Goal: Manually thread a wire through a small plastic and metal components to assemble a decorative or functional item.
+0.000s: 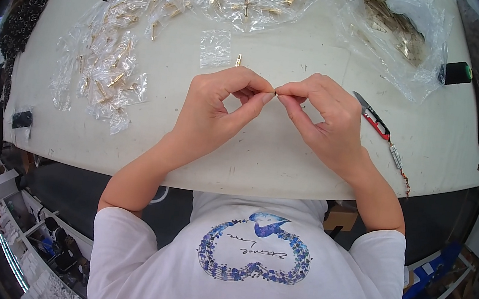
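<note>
My left hand (217,98) and my right hand (332,114) meet above the middle of the table, each closed in a pinch of thumb and forefinger. A tiny dark speck shows where the fingertips come together; what it belongs to is too small to make out. Just beyond my left hand lies a small gold-coloured metal piece (238,60). Beside it, a small clear plastic bag (215,49) rests flat. A utility knife (374,116) with a red and black handle lies to the right of my right hand, with a key-ring-like cord trailing from it.
Small clear bags with gold-coloured metal pieces (104,86) spread over the left of the white table (285,167). More gold pieces in a large clear bag (251,4) lie at the back. A bigger plastic bag (393,40) and a dark thread spool (457,73) stand far right.
</note>
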### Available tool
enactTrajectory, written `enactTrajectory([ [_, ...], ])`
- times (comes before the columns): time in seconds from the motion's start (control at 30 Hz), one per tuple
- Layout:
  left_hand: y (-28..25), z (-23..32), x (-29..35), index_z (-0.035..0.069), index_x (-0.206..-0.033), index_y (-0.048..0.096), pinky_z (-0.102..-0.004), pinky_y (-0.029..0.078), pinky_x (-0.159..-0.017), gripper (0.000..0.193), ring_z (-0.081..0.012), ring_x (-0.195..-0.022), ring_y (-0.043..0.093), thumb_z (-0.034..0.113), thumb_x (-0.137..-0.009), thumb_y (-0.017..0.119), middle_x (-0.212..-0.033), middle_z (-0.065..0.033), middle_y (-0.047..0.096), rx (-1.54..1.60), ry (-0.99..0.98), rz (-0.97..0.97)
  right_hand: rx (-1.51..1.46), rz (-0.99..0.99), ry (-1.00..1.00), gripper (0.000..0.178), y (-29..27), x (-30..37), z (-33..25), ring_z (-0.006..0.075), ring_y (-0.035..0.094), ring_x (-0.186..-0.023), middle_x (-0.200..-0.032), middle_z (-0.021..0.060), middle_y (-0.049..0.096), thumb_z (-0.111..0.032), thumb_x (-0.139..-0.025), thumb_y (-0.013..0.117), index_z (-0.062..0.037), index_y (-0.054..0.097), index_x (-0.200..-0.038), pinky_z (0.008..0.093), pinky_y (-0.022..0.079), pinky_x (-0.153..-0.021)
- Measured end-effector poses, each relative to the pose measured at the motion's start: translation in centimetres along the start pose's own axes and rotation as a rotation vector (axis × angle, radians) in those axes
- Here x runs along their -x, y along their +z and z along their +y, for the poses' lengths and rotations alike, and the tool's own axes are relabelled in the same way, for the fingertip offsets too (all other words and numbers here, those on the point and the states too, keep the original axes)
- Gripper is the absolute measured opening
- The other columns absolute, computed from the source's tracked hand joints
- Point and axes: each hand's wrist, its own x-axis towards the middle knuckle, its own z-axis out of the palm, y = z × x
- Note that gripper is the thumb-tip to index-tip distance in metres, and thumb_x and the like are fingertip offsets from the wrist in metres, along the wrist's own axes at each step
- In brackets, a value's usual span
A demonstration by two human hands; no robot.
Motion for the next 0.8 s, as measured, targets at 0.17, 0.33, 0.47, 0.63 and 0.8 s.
enactTrajectory([
  [0.17,0.15,-0.12,0.16,-0.001,-0.093,0.071,-0.0259,0.053,-0.065,0.007,-0.0157,-0.07,0.068,-0.002,-0.085,0.07,-0.083,-0.009,0.071,-0.149,0.074,0.005,0.066,-0.017,-0.031,0.012,0.01,-0.02,0.08,0.0201,0.061,-0.065,-0.073,0.0037,0.065,-0.002,-0.077,0.075,-0.0082,0.069,-0.085,0.0313,0.048,-0.056],
  [0.33,0.21,0.03,0.27,-0.001,-0.094,0.071,-0.0272,0.054,-0.065,0.008,-0.0174,-0.072,0.07,0.0,-0.086,0.071,-0.083,-0.0098,0.071,-0.098,-0.039,-0.04,0.172,-0.04,-0.1,0.014,0.15,0.02,0.19,0.0195,0.059,-0.067,-0.074,0.0021,0.062,-0.003,-0.073,0.075,-0.0093,0.066,-0.082,0.032,0.049,-0.057],
  [0.47,0.26,0.08,0.21,-0.001,-0.096,0.072,-0.0267,0.055,-0.068,0.009,-0.0167,-0.074,0.071,0.0,-0.087,0.07,-0.084,-0.0096,0.072,-0.067,-0.079,-0.056,0.214,-0.087,-0.079,0.017,-0.04,0.11,0.07,0.0204,0.059,-0.069,-0.074,0.0036,0.065,0.002,-0.07,0.076,-0.0076,0.069,-0.082,0.0312,0.048,-0.057],
  [0.63,0.19,-0.06,0.2,-0.004,-0.098,0.072,-0.0259,0.057,-0.073,0.012,-0.014,-0.079,0.071,0.0,-0.088,0.069,-0.088,-0.0093,0.074,0.062,-0.172,-0.059,0.191,-0.055,-0.067,0.017,-0.14,-0.11,0.15,0.0192,0.058,-0.068,-0.073,0.0015,0.06,-0.004,-0.07,0.074,-0.0099,0.061,-0.079,0.0323,0.048,-0.057],
  [0.8,0.12,-0.14,0.1,-0.005,-0.098,0.071,-0.0257,0.057,-0.074,0.012,-0.0134,-0.079,0.071,0.0,-0.088,0.067,-0.087,-0.0091,0.074,0.085,-0.187,-0.061,0.152,-0.043,-0.045,0.016,-0.22,-0.14,0.22,0.019,0.058,-0.068,-0.073,0.0009,0.06,-0.003,-0.071,0.073,-0.01,0.06,-0.079,0.032,0.048,-0.057],
])
